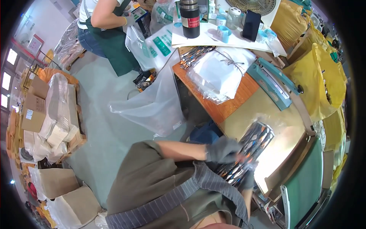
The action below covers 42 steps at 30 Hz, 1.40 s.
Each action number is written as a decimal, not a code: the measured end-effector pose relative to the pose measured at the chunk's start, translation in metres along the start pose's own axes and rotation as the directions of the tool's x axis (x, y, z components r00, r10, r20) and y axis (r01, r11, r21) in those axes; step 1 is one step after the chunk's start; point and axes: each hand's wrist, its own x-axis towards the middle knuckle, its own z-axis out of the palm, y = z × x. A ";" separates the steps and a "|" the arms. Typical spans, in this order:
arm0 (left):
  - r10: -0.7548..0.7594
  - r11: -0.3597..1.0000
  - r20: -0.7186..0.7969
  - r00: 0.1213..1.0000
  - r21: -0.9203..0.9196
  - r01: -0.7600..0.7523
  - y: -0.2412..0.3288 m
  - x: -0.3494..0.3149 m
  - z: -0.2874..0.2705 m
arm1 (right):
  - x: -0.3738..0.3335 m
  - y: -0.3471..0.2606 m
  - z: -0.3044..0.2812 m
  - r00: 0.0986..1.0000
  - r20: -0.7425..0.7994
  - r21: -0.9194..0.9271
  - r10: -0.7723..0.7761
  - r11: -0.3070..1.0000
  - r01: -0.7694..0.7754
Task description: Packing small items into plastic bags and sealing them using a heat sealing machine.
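In the head view, the only one, both hands wear grey gloves and meet at a bagged bundle (259, 137) of slender, dark pieces with orange and white patterning. The bundle lies slantwise beneath and between the fingers, its far end on the counter (242, 114), its near end running back toward the wearer's apron (152, 206). The left hand (223, 150) comes in over the bundle, fingers curled down; blur there means I cannot tell whether they grip it or only press on it. The right hand (248, 179), at the bundle's near right side, appears to grasp its edge, fingertips laid over the plastic.

Straight beyond the fingers lies a stack of clear plastic bags (225, 72) tied with dark cord, with similar loose pieces (194, 55) behind it; beyond and to their right sits a teal bag sealer (272, 82), apart from the bundle.

My judgement is that the step in hand is straightening the pieces within their wrapping. The next move seems to call for a steady right-hand hold while the left fingers smooth the plastic, without letting the near end slide off the counter.
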 end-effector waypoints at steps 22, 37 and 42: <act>0.102 0.756 0.206 0.973 0.620 -0.210 0.001 0.244 -0.022 | 0.015 -0.278 0.053 0.492 0.062 -0.991 -0.869 0.007 0.137; -0.275 0.941 0.456 0.846 -0.052 0.334 0.070 0.234 -0.053 | -0.014 -0.290 0.104 0.190 0.519 -0.797 -0.833 -0.391 0.461; -0.132 0.974 0.395 0.909 -0.118 0.192 0.074 0.235 -0.042 | 0.024 -0.254 0.089 0.506 0.456 -0.850 -0.732 -0.190 0.492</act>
